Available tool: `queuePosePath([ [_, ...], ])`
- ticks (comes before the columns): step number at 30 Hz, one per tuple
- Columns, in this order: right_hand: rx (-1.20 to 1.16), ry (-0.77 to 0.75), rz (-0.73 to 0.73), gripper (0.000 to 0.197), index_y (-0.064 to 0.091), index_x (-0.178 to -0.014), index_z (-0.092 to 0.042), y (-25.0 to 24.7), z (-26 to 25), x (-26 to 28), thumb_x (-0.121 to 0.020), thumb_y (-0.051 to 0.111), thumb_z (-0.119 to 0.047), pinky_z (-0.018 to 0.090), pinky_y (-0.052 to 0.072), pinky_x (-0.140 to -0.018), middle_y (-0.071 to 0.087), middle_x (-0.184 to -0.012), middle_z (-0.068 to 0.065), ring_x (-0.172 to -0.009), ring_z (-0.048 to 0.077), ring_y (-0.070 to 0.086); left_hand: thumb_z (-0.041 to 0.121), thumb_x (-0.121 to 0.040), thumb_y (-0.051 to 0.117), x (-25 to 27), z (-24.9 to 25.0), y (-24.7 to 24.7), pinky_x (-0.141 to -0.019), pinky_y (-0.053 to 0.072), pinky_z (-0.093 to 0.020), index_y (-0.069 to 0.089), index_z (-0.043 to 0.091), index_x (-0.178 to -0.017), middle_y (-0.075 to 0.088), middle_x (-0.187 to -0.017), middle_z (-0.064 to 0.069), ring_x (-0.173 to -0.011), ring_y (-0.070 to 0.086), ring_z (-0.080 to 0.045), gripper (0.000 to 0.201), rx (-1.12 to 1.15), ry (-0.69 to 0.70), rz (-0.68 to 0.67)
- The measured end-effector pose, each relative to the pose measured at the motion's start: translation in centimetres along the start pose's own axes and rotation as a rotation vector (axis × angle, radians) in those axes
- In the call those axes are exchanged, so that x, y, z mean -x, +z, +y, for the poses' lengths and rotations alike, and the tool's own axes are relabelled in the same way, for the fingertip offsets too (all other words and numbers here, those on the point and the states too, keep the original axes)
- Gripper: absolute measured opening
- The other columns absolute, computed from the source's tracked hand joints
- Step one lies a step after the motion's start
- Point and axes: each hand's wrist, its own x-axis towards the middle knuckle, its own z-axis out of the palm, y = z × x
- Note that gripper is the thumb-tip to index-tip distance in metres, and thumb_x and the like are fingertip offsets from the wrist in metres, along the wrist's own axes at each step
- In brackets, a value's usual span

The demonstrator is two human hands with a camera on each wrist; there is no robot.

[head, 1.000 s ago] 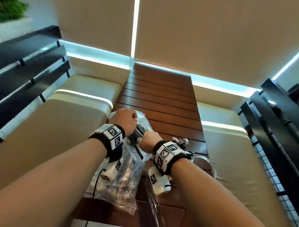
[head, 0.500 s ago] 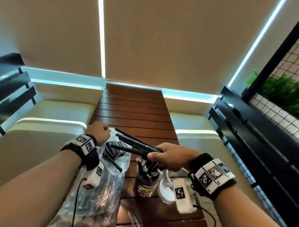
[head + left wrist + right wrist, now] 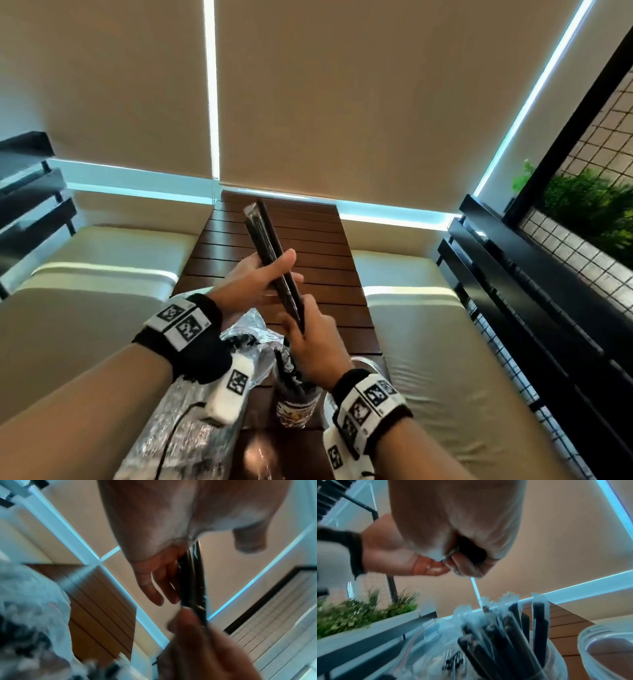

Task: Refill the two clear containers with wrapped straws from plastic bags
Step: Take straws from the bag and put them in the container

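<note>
Nearest the camera, on the table (image 3: pixel 329 240), lies a clear plastic bag (image 3: pixel 191 428) at lower left, crinkled, w/ dark straws visible inside at its open mouth. Just right of the bag stands a clear container (image 3: pixel 296 401), labelled, upright, partly filled w/ wrapped black straws (image 3: pixel 513 628); wrapper tips project above its rim. A second clear container (image 3: pixel 607 649) stands just beside it on the right; no straws seen in the part of it that shows.

Above the containers, right hand (image 3: pixel 310 342): grip closed on the lower end of a bundle of wrapped straws (image 3: pixel 270 253), fingers and thumb curled round it. Right wrist view confirms the fist wrapped on dark straw ends.

Further out, left hand (image 3: pixel 260 274): grip on the bundle at mid-length, thumb laid along the near side, fingers behind it. Left wrist view shows fingers mostly extended alongside the straws, so hold is light; blur limits detail. Bundle is clear of the table, tilted, upper end leaning away and to the left.

Beyond: slatted brown table top runs to the wall; cream seat cushions (image 3: pixel 85 308) on both sides; beige blinds (image 3: pixel 342 85) at the back; black mesh rack w/ green plant (image 3: pixel 589 205) at far right.
</note>
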Motion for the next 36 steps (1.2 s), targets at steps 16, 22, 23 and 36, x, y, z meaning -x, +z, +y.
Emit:
queuePosePath([
  [16,-0.075,-0.248,0.254,0.029,0.060,-0.117,-0.023,-5.8,-3.9,-2.3,-0.090,0.050,-0.022,0.023,0.046,-0.084,0.056,-0.110,-0.006,-0.097,0.002,0.054,0.049,-0.084,0.066,0.2,1.1,1.9,-0.055,0.043,-0.032,0.056,0.005,-0.064,0.061,-0.060,-0.012,-0.054,0.054,-0.021,0.050,-0.567,0.289,0.543],
  [22,0.004,-0.422,0.355,0.038,0.061,-0.120,-0.017,-9.0,-9.9,-3.3,-0.101,0.033,-0.033,0.022,0.042,-0.090,0.060,-0.114,-0.004,-0.106,0.008,0.053,0.035,-0.081,0.074,0.5,-0.6,1.7,-0.053,0.035,-0.018,0.059,0.021,-0.071,0.054,-0.056,0.008,-0.049,0.043,-0.004,0.022,-0.817,0.426,0.401],
  [23,0.058,-0.402,0.273,0.041,0.062,-0.119,-0.017,-8.3,-10.0,-3.4,-0.101,0.031,-0.036,0.023,0.042,-0.091,0.060,-0.114,-0.003,-0.105,0.008,0.053,0.026,-0.081,0.074,0.5,-0.6,2.1,-0.053,0.035,-0.017,0.060,0.020,-0.072,0.058,-0.059,0.006,-0.051,0.047,-0.004,0.017,-0.832,0.454,0.381],
  [36,0.249,0.031,0.049,0.066,0.035,-0.139,-0.029,-4.0,1.9,-0.8,-0.083,0.061,-0.052,0.041,0.044,-0.103,0.048,-0.130,0.000,-0.118,0.015,0.047,0.047,-0.075,0.074,0.5,-2.1,0.3,-0.072,0.053,-0.044,0.048,0.005,-0.070,0.062,-0.067,-0.013,-0.075,0.064,-0.036,0.050,-0.402,0.360,0.534],
])
